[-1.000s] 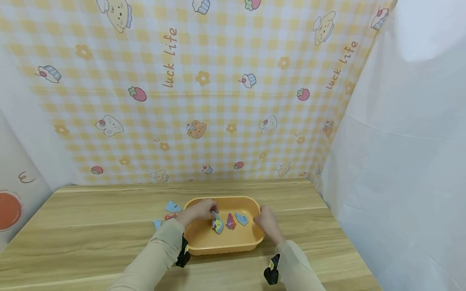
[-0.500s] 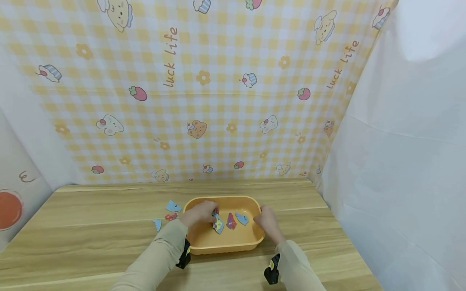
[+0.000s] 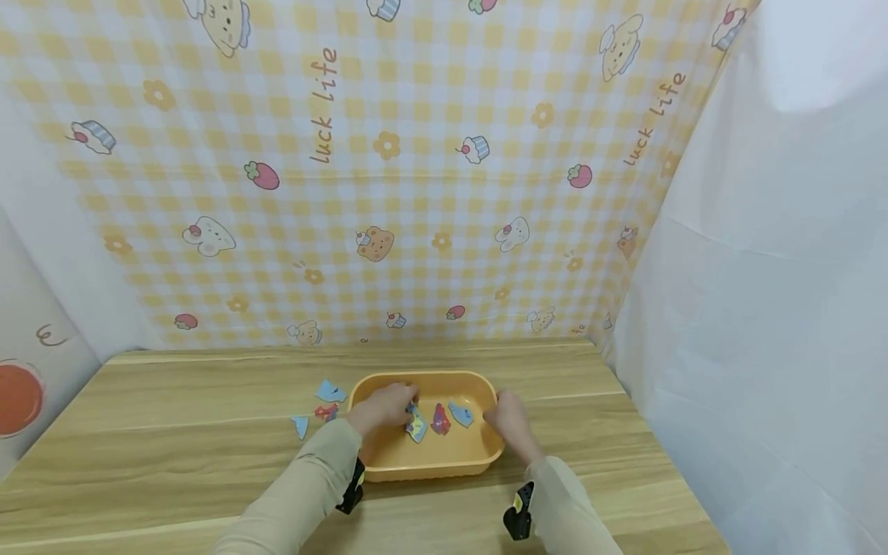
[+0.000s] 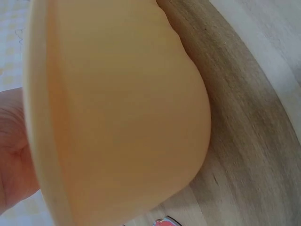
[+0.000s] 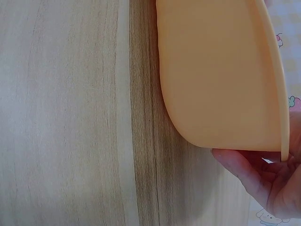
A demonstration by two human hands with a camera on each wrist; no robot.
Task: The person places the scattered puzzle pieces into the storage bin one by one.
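An orange plastic basin (image 3: pixel 444 455) stands on the wooden table. My left hand (image 3: pixel 385 407) reaches over its left rim, fingers curled at the upper end of a blue-and-yellow puzzle piece (image 3: pixel 417 428); the fingertips' contact is partly hidden. Just right of it in the basin lie a red-purple puzzle piece (image 3: pixel 440 420) and a light blue puzzle piece (image 3: pixel 461 415). My right hand (image 3: pixel 509 422) grips the basin's right end. In the right wrist view, that hand (image 5: pixel 275 183) has a finger against the outer wall. The basin wall (image 4: pixel 127 108) hides the left fingers in the left wrist view.
Left of the basin, on the table (image 3: pixel 173 447), lie a blue piece (image 3: pixel 331 391), a red piece (image 3: pixel 326 412) and a smaller light blue piece (image 3: pixel 300 426). A checked curtain (image 3: pixel 416 193) hangs behind, a white sheet (image 3: pixel 756 308) at the right.
My left hand has shifted slightly right inside the basin, and the blue-and-yellow piece has turned a little under its fingers. The right hand keeps its grip on the basin.
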